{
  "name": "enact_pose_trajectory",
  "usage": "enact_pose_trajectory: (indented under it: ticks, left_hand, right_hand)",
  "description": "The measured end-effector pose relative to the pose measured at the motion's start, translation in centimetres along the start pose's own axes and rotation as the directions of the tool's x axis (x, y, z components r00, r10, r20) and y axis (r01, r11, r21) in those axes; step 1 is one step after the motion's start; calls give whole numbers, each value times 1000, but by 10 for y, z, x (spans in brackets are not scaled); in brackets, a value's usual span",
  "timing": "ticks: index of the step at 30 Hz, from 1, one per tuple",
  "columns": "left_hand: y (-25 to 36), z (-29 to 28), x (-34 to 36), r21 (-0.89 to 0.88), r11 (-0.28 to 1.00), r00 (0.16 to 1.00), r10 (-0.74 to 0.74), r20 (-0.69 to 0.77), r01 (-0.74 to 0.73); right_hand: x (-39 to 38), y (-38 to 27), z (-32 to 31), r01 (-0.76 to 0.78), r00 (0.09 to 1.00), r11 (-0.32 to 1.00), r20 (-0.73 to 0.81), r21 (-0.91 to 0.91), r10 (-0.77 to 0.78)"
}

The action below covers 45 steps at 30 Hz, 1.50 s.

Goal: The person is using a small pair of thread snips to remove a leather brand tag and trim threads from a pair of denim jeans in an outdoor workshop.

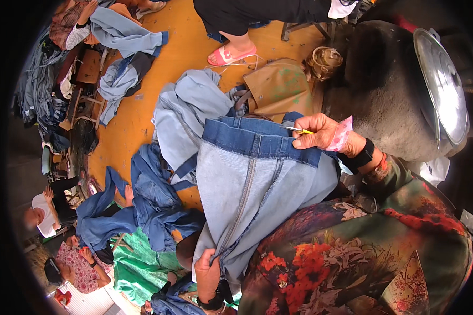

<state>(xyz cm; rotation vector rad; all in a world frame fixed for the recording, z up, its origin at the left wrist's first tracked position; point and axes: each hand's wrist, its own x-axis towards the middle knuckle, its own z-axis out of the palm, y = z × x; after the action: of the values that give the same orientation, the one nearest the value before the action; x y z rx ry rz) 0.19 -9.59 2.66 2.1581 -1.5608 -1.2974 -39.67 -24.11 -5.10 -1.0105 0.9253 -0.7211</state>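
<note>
A pair of pale blue denim trousers (242, 184), seemingly inside out, stretches across my lap with its dark blue waistband uppermost. Lower down, my left hand (207, 275) is closed on a fold of the denim beside a long seam. At the waistband's right end, my right hand (319, 132) is closed around small yellow-handled thread snips (304, 131), their blades pointing left over the band's edge. Its fingers also touch the waistband. A pink dotted cloth strip (340, 134) sits at this hand's wrist side. Dark bands circle both wrists.
Pale jeans (186, 105) and darker jeans (155, 184) lie heaped to the left on the orange floor (126, 142). Beyond is a tan bag (281, 86); a rounded earthen mass with a metal lid (441, 84) stands right. Several people sit around, one wearing a pink sandal (231, 54).
</note>
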Motion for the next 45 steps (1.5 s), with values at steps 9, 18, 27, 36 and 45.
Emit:
enact_pose_trajectory:
  ticks: [9, 18, 27, 36, 45]
  left_hand:
    - [45, -32, 29, -233, 971, 995, 68, 71, -50]
    - [113, 6, 139, -386, 913, 988, 154, 23, -133]
    - [114, 36, 170, -719, 676, 982, 183, -49, -162]
    - [104, 40, 172, -747, 654, 993, 73, -92, -118]
    - [92, 40, 181, -747, 664, 995, 96, 28, -43]
  right_hand:
    - [-5, 3, -2, 4, 999, 997, -46, 82, 0]
    - [-22, 1, -2, -14, 999, 991, -29, 135, 18]
    - [-21, 13, -7, -36, 998, 995, -53, 96, 42]
    - [-16, 18, -6, -63, 997, 988, -37, 138, 69]
    - [-23, 22, -9, -30, 997, 982, -66, 188, 43]
